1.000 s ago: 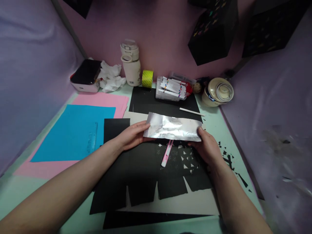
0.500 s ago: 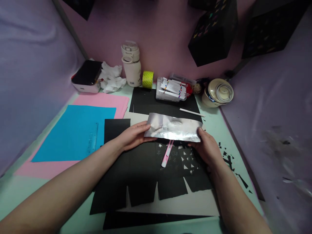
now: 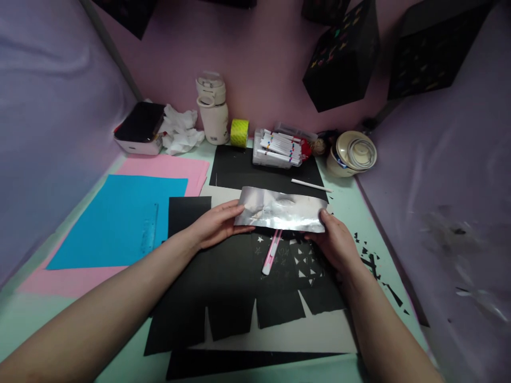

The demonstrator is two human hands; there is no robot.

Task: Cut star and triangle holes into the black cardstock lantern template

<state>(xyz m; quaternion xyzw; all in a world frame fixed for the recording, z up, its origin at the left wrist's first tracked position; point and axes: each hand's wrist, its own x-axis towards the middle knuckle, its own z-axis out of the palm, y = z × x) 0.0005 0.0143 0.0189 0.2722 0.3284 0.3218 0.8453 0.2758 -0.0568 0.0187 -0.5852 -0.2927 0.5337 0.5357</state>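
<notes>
Between my two hands I hold a long silver foil pouch [image 3: 282, 211], raised above the paper. My left hand [image 3: 217, 223] pinches its left end, thumb on top and fingers underneath. At the right end my right hand [image 3: 337, 236] grips it the same way. Below lies black paper [image 3: 231, 276] with slits along its near edge and small triangle and star cut-outs on the right. A pink craft knife [image 3: 271, 254] rests on that paper, its far end hidden by the pouch.
Blue paper [image 3: 115, 223] with a clear ruler [image 3: 149, 229] lies left over pink sheets [image 3: 191, 169]. Along the back stand a white bottle [image 3: 213, 114], yellow tape [image 3: 239, 133], a box of markers [image 3: 278, 148] and a lidded pot [image 3: 351, 154]. Black boxes [image 3: 341, 58] hang above; paper scraps [image 3: 371, 263] lie right.
The whole view has shifted slightly, with things appearing a little lower and further left. Both hands keep the same hold on the foil pouch.
</notes>
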